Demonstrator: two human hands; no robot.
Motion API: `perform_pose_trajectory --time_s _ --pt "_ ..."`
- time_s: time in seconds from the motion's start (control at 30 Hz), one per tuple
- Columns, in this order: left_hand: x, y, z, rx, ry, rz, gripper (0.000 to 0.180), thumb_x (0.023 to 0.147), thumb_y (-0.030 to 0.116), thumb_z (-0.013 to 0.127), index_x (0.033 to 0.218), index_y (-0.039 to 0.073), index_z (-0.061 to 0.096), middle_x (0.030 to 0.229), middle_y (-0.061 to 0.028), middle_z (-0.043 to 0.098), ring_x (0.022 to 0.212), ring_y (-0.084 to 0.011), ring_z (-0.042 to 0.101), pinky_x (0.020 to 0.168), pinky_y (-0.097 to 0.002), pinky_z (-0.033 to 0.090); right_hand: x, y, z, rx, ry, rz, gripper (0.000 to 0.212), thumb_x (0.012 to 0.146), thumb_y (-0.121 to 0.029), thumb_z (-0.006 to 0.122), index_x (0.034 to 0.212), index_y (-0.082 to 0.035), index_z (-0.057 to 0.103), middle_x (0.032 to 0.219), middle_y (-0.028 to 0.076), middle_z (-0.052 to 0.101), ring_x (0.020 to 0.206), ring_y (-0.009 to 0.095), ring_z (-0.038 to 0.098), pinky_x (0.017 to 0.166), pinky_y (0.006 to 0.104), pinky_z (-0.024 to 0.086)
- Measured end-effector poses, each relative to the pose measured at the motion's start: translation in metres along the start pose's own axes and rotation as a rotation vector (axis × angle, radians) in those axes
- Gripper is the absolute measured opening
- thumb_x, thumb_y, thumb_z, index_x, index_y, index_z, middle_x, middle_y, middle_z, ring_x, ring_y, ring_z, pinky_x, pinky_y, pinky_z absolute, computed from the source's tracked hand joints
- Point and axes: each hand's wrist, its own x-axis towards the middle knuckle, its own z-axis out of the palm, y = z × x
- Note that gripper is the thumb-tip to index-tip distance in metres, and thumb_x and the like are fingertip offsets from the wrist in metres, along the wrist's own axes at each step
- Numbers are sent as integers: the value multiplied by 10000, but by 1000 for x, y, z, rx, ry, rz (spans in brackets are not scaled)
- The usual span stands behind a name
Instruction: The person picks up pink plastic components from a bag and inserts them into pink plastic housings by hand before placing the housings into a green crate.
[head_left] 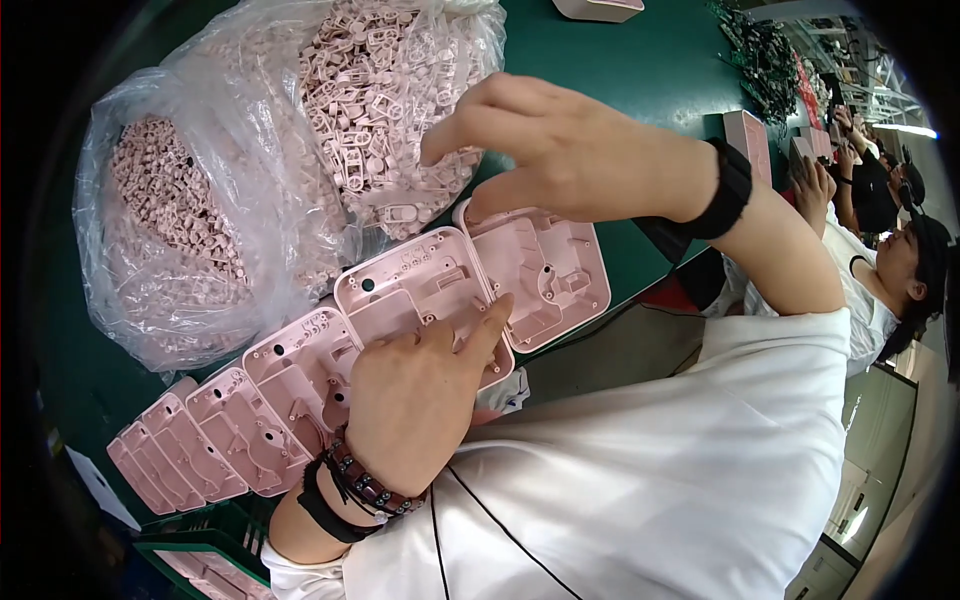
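A row of pink plastic housings runs along the green table, open side up, with ribs, posts and holes inside. My left hand is closed over one pink plastic housing. One of its digits stretches to the wall beside the neighbouring housing; its other fingertips are hidden. My right hand hovers over that neighbouring housing's far left corner, open, thumb and forefinger apart. Its forefinger is in front of a clear bag of small pink looped parts. I see nothing between its fingers.
Another clear bag holds tiny pink parts. More housings overlap at lower left, above a green crate. Dark small parts are heaped at the far right, near a co-worker and another pink housing.
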Motion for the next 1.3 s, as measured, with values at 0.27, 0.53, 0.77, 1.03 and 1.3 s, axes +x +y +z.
perform_pose_trajectory --time_s 0.27,0.53,0.77,1.03,1.3 --pt "-1 -4 3 -46 55 42 477 782 232 605 1237 158 480 687 -68 568 542 -229 581 463 -348 450 -22 -9 1 -86 -83 110 187 592 -144 636 773 -111 669 1163 10 504 1050 231 451 868 334 396" --pt "5 -2 -5 -1 -5 29 522 724 204 602 1229 124 498 755 -52 604 580 -191 610 499 -308 479 -7 11 22 15 -52 -86 102 630 -161 585 672 -82 633 1140 23 522 1045 217 470 865 316 414" --pt "3 -4 -5 -16 28 31 479 742 180 581 1213 126 515 754 -45 605 575 -179 608 489 -298 476 1 14 25 45 -78 -156 93 629 -157 589 638 -67 610 1118 24 530 1035 208 478 850 312 424" --pt "3 -7 -9 -37 15 39 473 738 170 570 1206 119 522 752 -42 603 578 -179 608 485 -293 473 6 8 16 -44 -42 -205 85 625 -130 603 681 -65 606 1073 29 518 1008 212 478 839 309 425" --pt "5 0 -16 -367 370 -113 289 816 159 596 1075 46 539 799 -81 619 591 -180 607 502 -266 472 -3 -18 -15 156 157 73 167 605 -98 684 753 -79 610 1022 73 481 950 248 468 787 317 384"
